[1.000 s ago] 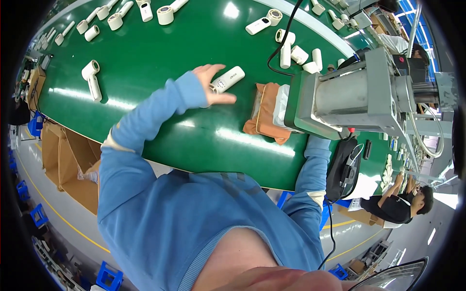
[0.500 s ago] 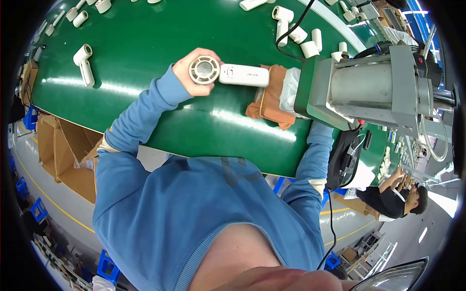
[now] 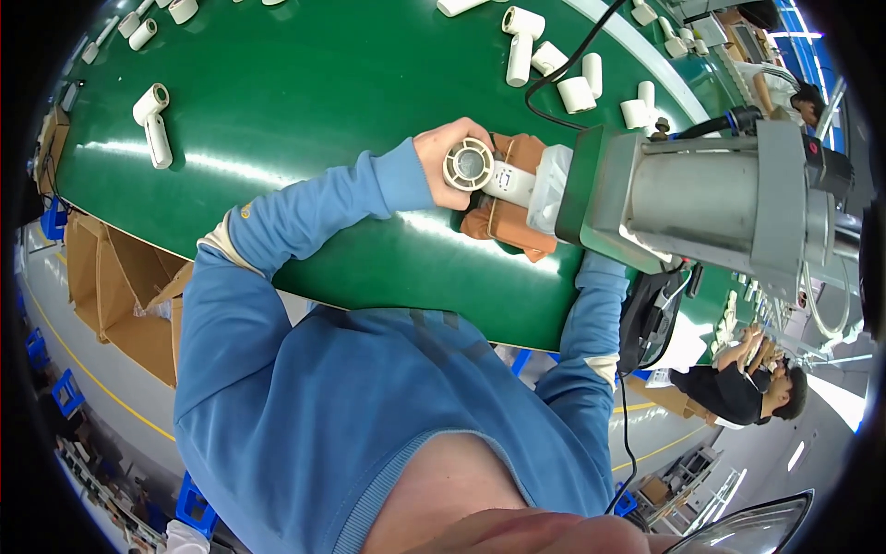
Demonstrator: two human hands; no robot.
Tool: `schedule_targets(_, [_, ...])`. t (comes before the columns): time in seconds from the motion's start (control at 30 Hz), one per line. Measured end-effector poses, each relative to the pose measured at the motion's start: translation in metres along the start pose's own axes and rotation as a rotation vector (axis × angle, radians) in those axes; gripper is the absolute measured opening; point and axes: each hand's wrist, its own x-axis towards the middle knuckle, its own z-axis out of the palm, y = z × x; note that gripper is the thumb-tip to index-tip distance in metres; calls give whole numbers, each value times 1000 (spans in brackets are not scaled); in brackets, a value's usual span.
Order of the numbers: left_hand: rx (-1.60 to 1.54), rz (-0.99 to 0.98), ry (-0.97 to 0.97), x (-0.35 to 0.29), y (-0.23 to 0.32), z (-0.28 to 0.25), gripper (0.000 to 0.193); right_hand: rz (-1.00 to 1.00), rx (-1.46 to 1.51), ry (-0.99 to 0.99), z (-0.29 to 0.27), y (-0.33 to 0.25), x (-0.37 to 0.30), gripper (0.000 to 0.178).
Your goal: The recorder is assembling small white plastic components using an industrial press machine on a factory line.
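Note:
My left hand (image 3: 441, 162) is closed around the round head of a white hair dryer (image 3: 508, 184), its ring-shaped grille facing up. The handle points right and its end lies over the orange-brown cloth (image 3: 517, 226), close to the white padded block (image 3: 551, 189) under the press machine (image 3: 688, 198). Whether the handle's far end goes under the block I cannot tell. My right forearm reaches up beside the press on its near side; the machine hides that hand.
Several white hair dryers (image 3: 520, 57) lie at the back of the green table (image 3: 305, 83); another dryer (image 3: 155, 125) lies at left. A black cable (image 3: 554, 115) hangs behind the press. A black bag (image 3: 651, 323) is right of my forearm. Cardboard boxes (image 3: 120, 295) stand left.
My left hand has moved right and slightly nearer with the hair dryer, bringing the handle over the cloth and up to the padded block. My right forearm has stayed nearly in place.

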Motion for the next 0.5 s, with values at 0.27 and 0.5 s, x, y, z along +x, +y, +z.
schedule_targets(0.27, [-272, 6, 0, 4, -12, 1, 51, 30, 122, 218, -63, -16, -10, 69])
schedule_targets(0.5, [-173, 66, 18, 35, -35, -50, 46, 9, 71, 168, -144, -56, -36, 70])
